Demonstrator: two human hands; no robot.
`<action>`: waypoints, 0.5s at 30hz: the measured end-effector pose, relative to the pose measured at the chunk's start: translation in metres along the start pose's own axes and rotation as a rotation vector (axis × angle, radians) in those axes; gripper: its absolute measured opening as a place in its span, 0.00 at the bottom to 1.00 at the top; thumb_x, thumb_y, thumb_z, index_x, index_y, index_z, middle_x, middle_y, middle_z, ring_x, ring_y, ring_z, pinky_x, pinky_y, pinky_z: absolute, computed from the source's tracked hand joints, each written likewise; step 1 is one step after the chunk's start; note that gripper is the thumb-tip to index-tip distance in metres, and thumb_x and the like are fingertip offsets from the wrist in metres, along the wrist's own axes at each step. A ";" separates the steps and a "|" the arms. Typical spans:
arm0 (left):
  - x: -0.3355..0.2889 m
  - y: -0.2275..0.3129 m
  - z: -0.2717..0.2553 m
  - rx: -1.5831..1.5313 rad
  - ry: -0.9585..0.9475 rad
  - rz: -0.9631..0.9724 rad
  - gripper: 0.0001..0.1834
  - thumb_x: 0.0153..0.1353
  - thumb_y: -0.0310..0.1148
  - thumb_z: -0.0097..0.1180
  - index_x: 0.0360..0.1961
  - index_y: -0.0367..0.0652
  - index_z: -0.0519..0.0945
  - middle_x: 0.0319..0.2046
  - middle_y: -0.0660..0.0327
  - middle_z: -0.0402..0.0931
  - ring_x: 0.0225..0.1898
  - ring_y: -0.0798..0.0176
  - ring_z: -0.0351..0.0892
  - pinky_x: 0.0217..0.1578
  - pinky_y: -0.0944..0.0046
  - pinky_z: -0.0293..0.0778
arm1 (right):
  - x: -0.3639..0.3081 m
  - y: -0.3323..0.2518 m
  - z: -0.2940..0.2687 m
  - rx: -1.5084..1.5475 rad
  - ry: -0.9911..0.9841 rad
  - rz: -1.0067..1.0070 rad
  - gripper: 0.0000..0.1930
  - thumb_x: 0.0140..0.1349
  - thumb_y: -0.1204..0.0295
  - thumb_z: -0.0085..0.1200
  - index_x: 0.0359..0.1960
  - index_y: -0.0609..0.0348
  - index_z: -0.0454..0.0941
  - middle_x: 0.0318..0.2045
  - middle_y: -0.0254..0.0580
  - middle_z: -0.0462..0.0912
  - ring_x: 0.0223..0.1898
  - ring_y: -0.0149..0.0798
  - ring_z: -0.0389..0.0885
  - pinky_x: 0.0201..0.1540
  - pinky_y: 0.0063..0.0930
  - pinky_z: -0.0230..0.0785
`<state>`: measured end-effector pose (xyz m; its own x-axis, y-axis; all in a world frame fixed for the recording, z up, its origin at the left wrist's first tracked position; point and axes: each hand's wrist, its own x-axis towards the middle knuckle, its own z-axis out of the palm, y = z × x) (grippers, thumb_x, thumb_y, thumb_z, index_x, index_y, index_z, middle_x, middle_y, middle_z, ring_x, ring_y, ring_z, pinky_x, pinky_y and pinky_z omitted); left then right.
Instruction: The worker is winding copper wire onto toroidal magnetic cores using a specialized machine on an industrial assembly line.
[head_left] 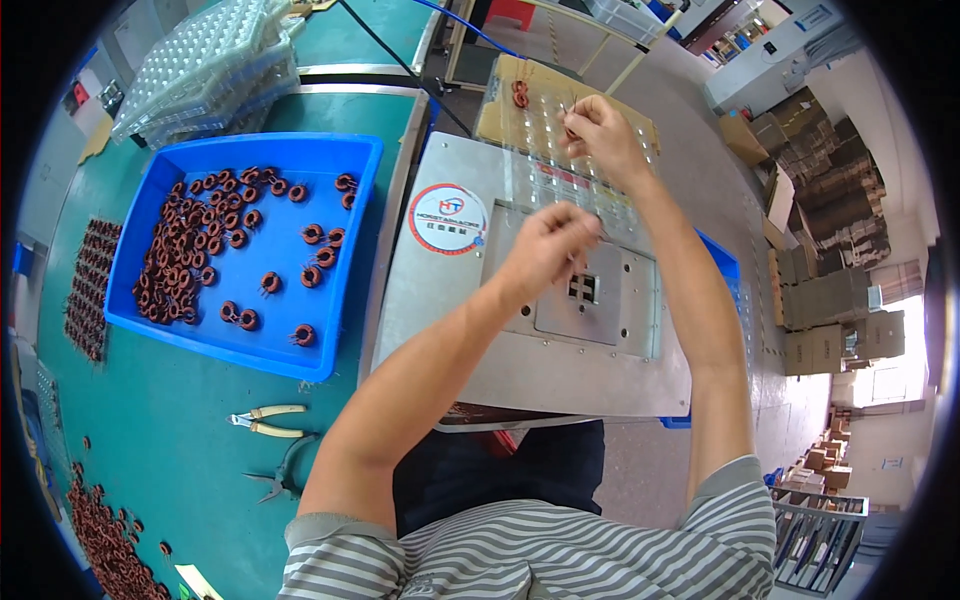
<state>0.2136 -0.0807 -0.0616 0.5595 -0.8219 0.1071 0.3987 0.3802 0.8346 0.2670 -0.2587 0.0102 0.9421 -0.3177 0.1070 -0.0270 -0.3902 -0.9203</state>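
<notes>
My right hand (604,138) is raised over a clear plastic tray (545,125), pinching a small copper-wound ring coil (571,131) with thin leads. Lower down and to the left, my left hand (548,250) hovers above the metal machine top (425,290), close to its square plate with a slotted opening (583,288). Its fingers are closed and slightly blurred; something small and dark shows at their tips, too unclear to name. A pair of red-brown coils (520,93) sits at the far left of the clear tray.
Left of the machine, a blue bin (345,240) holds many loose coils on the green table (190,420). Cutters with cream handles (268,420) and dark-handled pliers (285,475) lie nearer. Stacked clear trays (205,70) stand behind; coils in rows (92,290) and a heap (110,540) lie left.
</notes>
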 end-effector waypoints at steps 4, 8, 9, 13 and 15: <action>-0.001 0.016 -0.005 -0.457 0.150 -0.014 0.12 0.66 0.40 0.55 0.37 0.41 0.76 0.23 0.64 0.76 0.15 0.73 0.70 0.09 0.73 0.56 | -0.075 -0.029 -0.046 -0.326 -0.203 0.014 0.10 0.61 0.71 0.56 0.41 0.64 0.76 0.33 0.37 0.82 0.32 0.29 0.81 0.36 0.25 0.75; 0.001 0.010 -0.007 -0.395 0.190 -0.003 0.14 0.68 0.41 0.52 0.39 0.40 0.74 0.26 0.63 0.74 0.19 0.72 0.70 0.10 0.75 0.56 | -0.136 -0.023 -0.060 -0.409 -0.175 -0.029 0.11 0.56 0.77 0.62 0.39 0.66 0.76 0.32 0.37 0.82 0.33 0.29 0.81 0.40 0.24 0.74; 0.001 0.009 -0.006 -0.379 0.179 -0.002 0.13 0.67 0.41 0.53 0.39 0.40 0.74 0.26 0.63 0.74 0.19 0.72 0.70 0.10 0.75 0.56 | -0.149 -0.021 -0.062 -0.454 -0.215 0.019 0.10 0.56 0.78 0.62 0.38 0.66 0.76 0.31 0.39 0.83 0.33 0.30 0.81 0.40 0.25 0.75; -0.003 0.009 0.001 -0.319 0.176 -0.022 0.13 0.67 0.41 0.53 0.38 0.41 0.74 0.26 0.63 0.73 0.20 0.72 0.69 0.10 0.75 0.56 | -0.170 -0.021 -0.054 -0.603 -0.267 0.056 0.08 0.55 0.79 0.61 0.35 0.67 0.76 0.31 0.45 0.85 0.34 0.33 0.84 0.39 0.27 0.76; -0.005 0.010 0.003 -0.292 0.186 -0.030 0.13 0.67 0.41 0.53 0.38 0.41 0.74 0.26 0.63 0.73 0.20 0.72 0.69 0.10 0.75 0.56 | -0.174 -0.015 -0.053 -0.623 -0.277 0.050 0.08 0.55 0.79 0.61 0.35 0.67 0.76 0.31 0.46 0.85 0.34 0.35 0.84 0.39 0.28 0.76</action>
<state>0.2125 -0.0741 -0.0520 0.6564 -0.7534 -0.0383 0.5932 0.4841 0.6433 0.0860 -0.2439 0.0254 0.9833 -0.1475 -0.1069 -0.1817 -0.8318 -0.5244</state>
